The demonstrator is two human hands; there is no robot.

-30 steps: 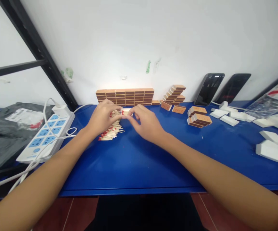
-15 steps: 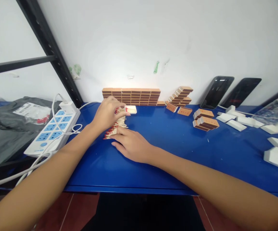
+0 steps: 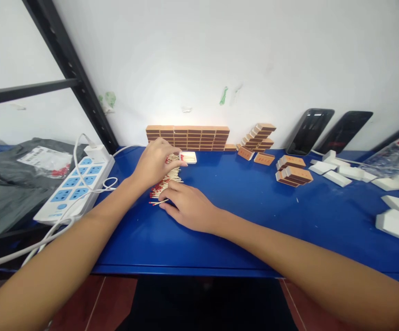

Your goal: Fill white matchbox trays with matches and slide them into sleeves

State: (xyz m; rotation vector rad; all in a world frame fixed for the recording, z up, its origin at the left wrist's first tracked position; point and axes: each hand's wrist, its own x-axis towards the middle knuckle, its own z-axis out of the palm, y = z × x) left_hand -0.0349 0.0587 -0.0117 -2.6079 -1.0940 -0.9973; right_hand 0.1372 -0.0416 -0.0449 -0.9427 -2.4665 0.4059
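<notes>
My left hand (image 3: 158,161) is closed on the end of a small white matchbox tray (image 3: 190,157), between thumb and fingers; red-headed matches lie inside it. Under and beside that hand spreads a pile of loose matches (image 3: 161,187), heads to the left, partly hidden by both hands. At the pile's near end, my right hand (image 3: 192,207) pinches a few matches (image 3: 158,202) between thumb and fingertips, their red heads sticking out to the left.
Stacked matchboxes (image 3: 187,138) line the wall, with a stepped stack (image 3: 259,138) and a smaller group (image 3: 293,171) to their right. White empty-looking trays (image 3: 337,178) lie farther right near two phones (image 3: 311,131). A power strip (image 3: 75,184) with cables stands at left.
My right fingertips have drawn a few matches slightly away from the near end of the pile, towards me. The left hand and tray stay in place.
</notes>
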